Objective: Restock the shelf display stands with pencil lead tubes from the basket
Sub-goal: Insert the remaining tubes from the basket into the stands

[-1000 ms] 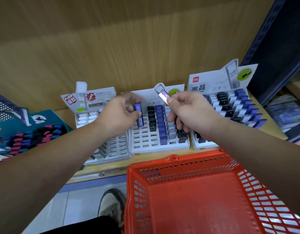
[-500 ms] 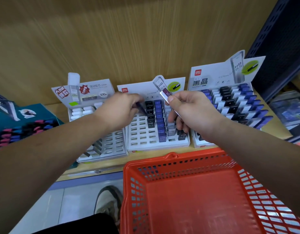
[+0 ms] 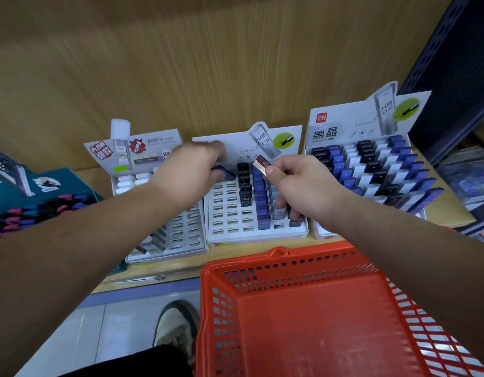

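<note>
head view: left hand (image 3: 191, 175) pinches a blue lead tube (image 3: 225, 172) at the back-left corner of the middle display stand (image 3: 235, 235). the tube is tilted, lower end at the slot rows; whether it has entered a slot cannot be told. right hand (image 3: 303, 186) pinches a dark-capped tube (image 3: 261, 164) between thumb and forefinger near the stand's back edge, other fingers curled low over the right columns; whether they hold more tubes cannot be told. judged step: seat the left tube. bring it upright over one slot, square it to the opening, press straight down. the stand's left columns are open slots; the black column (image 3: 244, 186) stands just beside, so keep knuckles off it. the header card (image 3: 243, 142) rises along the back edge. the red basket (image 3: 262, 262) sits near the front edge of the shelf (image 3: 457, 213), below both forearms; withdraw upward.
</note>
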